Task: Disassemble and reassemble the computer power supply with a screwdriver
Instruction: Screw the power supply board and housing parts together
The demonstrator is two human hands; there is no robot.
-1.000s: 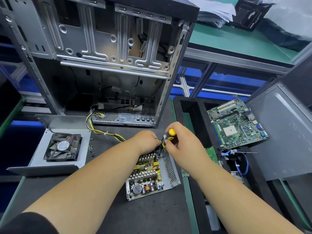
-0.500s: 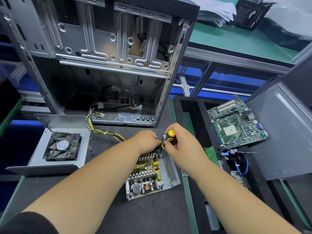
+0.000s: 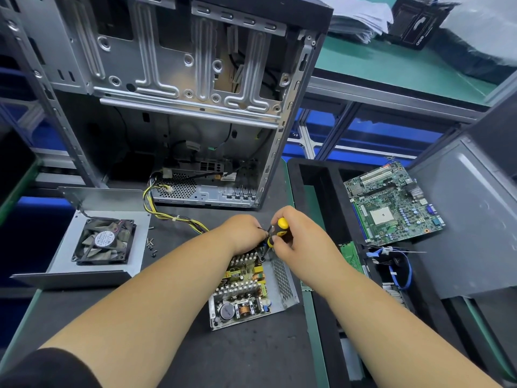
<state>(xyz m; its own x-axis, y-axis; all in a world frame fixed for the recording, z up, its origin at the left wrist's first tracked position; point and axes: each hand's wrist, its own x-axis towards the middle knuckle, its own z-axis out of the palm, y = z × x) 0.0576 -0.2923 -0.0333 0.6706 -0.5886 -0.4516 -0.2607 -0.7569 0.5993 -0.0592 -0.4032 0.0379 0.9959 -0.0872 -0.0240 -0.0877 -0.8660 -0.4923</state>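
Open power supply [image 3: 251, 292] sits centre-bottom of the frame on the dark mat, long axis running from lower left to upper right, far end under both hands. We see the right hand [image 3: 300, 236] gripping the yellow-black screwdriver [image 3: 275, 233], shaft tilted down-left, tip at the far right corner of the board. Left hand [image 3: 242, 233] rests curled on that far end, just left of the tip; what its fingers hold we cannot tell. We judge the right hand nearer the screw, so the turning falls to it. Removed cover with fan [image 3: 103, 240] lies centre-left, loose screws [image 3: 151, 245] beside it.
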